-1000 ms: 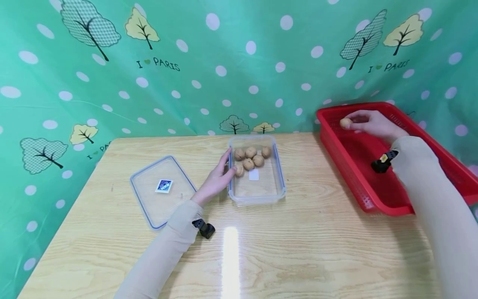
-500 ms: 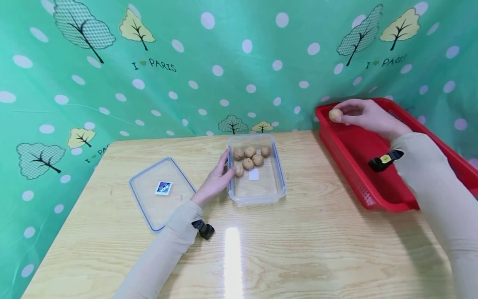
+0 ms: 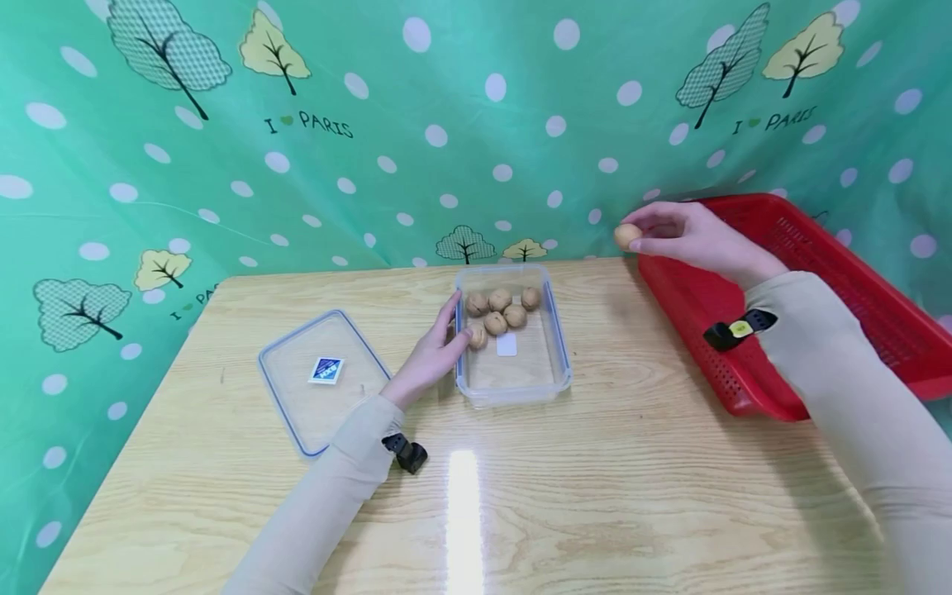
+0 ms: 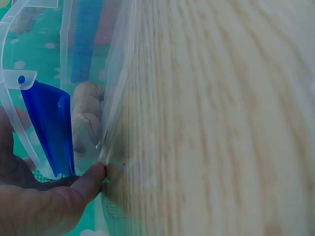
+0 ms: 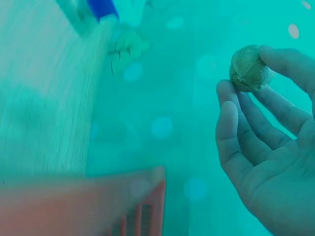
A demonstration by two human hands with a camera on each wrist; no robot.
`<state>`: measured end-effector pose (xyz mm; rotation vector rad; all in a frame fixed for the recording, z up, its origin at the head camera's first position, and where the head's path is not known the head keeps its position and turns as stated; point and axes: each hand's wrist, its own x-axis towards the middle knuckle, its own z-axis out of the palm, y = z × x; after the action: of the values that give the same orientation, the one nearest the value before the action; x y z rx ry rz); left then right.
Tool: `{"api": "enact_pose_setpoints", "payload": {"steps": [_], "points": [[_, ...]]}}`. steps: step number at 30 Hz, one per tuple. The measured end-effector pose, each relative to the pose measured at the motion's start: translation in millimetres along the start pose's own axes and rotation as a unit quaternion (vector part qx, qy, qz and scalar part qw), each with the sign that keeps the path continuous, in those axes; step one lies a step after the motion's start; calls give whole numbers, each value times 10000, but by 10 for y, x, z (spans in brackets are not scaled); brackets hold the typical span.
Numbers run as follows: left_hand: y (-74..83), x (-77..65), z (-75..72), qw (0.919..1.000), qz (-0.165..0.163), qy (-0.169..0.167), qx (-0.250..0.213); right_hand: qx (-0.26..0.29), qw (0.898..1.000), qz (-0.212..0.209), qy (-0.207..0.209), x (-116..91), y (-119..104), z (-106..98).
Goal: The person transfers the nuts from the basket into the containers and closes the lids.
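In the head view my right hand [image 3: 687, 238] pinches a walnut [image 3: 627, 237] between thumb and fingertips, above the far left corner of a red plastic basket [image 3: 687, 330]. The right wrist view shows the same walnut [image 5: 248, 69] at the fingertips. My left hand [image 3: 431, 355] grips the left wall of a clear plastic food container [image 3: 513, 395], its thumb at the rim. Several walnuts [image 3: 495, 322] lie toward the back of that container, beside a small white packet [image 3: 506, 345]. The left wrist view shows the thumb [image 4: 91, 183] near a blue latch [image 4: 51, 125] on the container's side.
The container's clear lid [image 3: 297, 397], edged in blue and bearing a blue-and-white label [image 3: 326, 370], lies flat at left on the wooden table [image 3: 580, 496]. A green patterned curtain [image 3: 402, 182] hangs behind the table. The basket's walls stand higher than the table at right.
My right hand has lifted the walnut from inside the basket and carried it left, past the basket's far left corner. My left hand stays on the container.
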<state>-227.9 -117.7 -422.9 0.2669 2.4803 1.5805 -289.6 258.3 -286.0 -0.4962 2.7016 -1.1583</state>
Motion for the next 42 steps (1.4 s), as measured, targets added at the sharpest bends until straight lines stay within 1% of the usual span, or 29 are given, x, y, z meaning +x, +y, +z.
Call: {"api": "enact_pose_setpoints", "payload": {"steps": [6,11,16,21,23,27,34,38,42], "points": [[-8,9,-6,10000,3,-60,-9,-79,9988,-416,-256,25,-92,241],[-8,6,-9,10000,-33,-41,-8,-70,9959,-740,-522,67,-131,444],[-15,9,-5,10000,-8,-78,3,10,9904,-1127,-800,94,-133,655],[-22,14,-2,10000,-5,-87,-19,83,9858,-1395,-928,99,-162,800],[-18,14,-1,9999,-69,-66,-43,113,9847,-1473,-927,92,-191,847],[-19,15,-1,9999,-87,-43,-33,248,9820,-1637,-912,86,-233,962],[-22,16,-12,9999,78,-66,104,357,9817,-1695,-791,153,-204,1155],[-32,19,-15,9998,109,-57,154,301,9843,-1649,-560,202,-144,1256],[-33,17,-16,9997,99,-39,213,120,9893,-1446,-146,260,-61,1350]]}}
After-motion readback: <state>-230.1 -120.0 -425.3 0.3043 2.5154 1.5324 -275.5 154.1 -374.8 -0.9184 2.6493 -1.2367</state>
